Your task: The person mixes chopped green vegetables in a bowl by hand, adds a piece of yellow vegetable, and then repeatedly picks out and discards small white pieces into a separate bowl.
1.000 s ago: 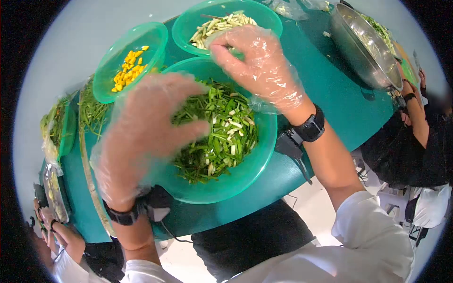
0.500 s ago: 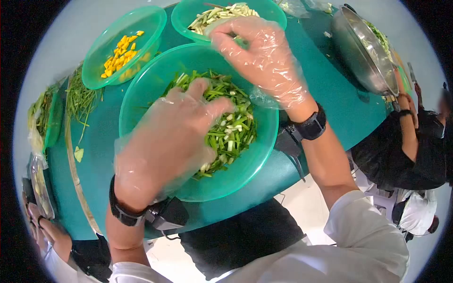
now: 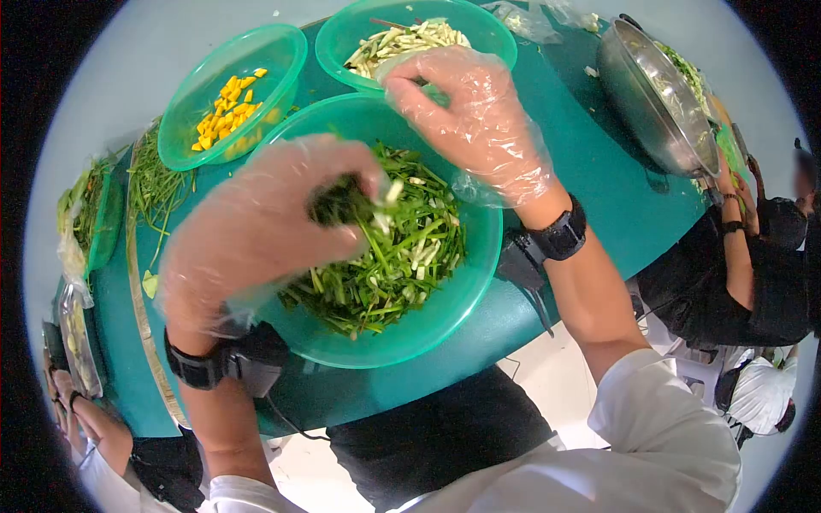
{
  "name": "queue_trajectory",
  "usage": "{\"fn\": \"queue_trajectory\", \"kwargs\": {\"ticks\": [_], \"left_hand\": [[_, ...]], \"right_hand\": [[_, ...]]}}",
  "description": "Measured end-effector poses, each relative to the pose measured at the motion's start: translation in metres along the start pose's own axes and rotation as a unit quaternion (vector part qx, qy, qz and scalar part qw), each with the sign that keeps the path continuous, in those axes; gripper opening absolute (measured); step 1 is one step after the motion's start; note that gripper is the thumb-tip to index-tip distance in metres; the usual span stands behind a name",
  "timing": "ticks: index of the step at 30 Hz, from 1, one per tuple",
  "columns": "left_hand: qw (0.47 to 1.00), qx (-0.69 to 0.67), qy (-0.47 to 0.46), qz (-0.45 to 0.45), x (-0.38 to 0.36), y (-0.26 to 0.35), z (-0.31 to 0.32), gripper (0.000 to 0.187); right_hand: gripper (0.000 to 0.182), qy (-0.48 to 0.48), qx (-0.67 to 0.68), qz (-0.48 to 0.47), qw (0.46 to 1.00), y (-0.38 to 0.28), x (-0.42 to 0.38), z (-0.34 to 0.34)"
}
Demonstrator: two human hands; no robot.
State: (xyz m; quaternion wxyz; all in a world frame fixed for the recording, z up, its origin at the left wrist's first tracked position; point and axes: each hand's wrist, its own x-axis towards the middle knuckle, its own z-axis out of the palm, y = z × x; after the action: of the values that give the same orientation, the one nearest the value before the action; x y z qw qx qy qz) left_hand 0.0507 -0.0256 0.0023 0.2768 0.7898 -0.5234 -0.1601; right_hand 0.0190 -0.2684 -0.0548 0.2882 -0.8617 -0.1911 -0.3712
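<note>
While the right hand (image 3: 479, 124) pinches its fingertips together, the left hand (image 3: 248, 214), earlier spread, curls around chopped greens (image 3: 342, 203), bowl (image 3: 428, 338) beneath.

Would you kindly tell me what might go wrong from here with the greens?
Some chopped greens could spill, as the left hand seems to hold a bunch near the large bowl's left side. That hand might also bump the yellow pieces' bowl close by. The right hand's loose glove cuff could trail into the greens.
</note>
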Motion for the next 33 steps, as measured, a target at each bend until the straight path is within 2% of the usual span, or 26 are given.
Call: {"fn": "queue_trajectory", "kwargs": {"ticks": [2, 3, 6, 12, 14, 15, 18, 21, 24, 25, 28, 31, 33], "left_hand": [[0.996, -0.076, 0.043, -0.003, 0.0, -0.002, -0.004, 0.039], [0.992, -0.099, 0.07, -0.03, -0.003, 0.003, -0.004, 0.039], [0.985, -0.136, 0.102, -0.034, -0.003, 0.002, -0.003, 0.042], [0.99, -0.117, 0.076, -0.007, -0.006, -0.005, -0.014, 0.048], [0.985, -0.15, 0.084, -0.016, -0.009, -0.007, -0.013, 0.05], [0.982, -0.167, 0.087, -0.02, -0.01, -0.007, -0.012, 0.051], [0.987, -0.127, 0.075, -0.06, -0.015, -0.002, -0.017, 0.062], [0.999, -0.012, 0.038, -0.03, -0.017, 0.0, -0.019, 0.082], [0.983, 0.085, -0.113, -0.116, -0.012, 0.011, -0.01, 0.107], [0.973, 0.128, -0.161, -0.107, -0.009, 0.01, -0.005, 0.125], [0.967, 0.183, -0.153, -0.091, -0.012, 0.014, 0.011, 0.131], [0.971, 0.176, -0.13, -0.095, -0.012, 0.012, 0.022, 0.13], [0.974, 0.17, -0.106, -0.105, -0.01, 0.013, 0.027, 0.122]], "right_hand": [[0.015, 0.003, -0.006, 0.003, 1.0, 0.0, 0.0, 0.001], [0.015, -0.001, -0.002, 0.002, 1.0, 0.001, 0.0, 0.001], [0.017, -0.005, 0.006, 0.013, 1.0, 0.001, -0.001, 0.0], [0.017, 0.008, 0.023, 0.025, 0.999, -0.001, -0.001, 0.002], [0.013, 0.047, 0.047, 0.005, 0.998, 0.001, -0.001, 0.007], [0.014, 0.031, 0.032, 0.012, 0.999, 0.002, -0.002, 0.005], [0.019, -0.007, 0.012, 0.035, 0.999, 0.002, -0.003, 0.001], [0.019, -0.018, 0.015, 0.045, 0.999, 0.001, -0.002, 0.001], [0.019, -0.015, 0.006, 0.032, 0.999, 0.002, -0.001, -0.001], [0.019, -0.01, 0.017, 0.034, 0.999, 0.002, -0.002, 0.0], [0.019, -0.016, 0.026, 0.041, 0.999, 0.002, -0.002, 0.002], [0.019, -0.023, 0.024, 0.046, 0.998, 0.001, -0.002, -0.001], [0.019, -0.025, 0.024, 0.045, 0.998, 0.002, -0.003, 0.0]]}}
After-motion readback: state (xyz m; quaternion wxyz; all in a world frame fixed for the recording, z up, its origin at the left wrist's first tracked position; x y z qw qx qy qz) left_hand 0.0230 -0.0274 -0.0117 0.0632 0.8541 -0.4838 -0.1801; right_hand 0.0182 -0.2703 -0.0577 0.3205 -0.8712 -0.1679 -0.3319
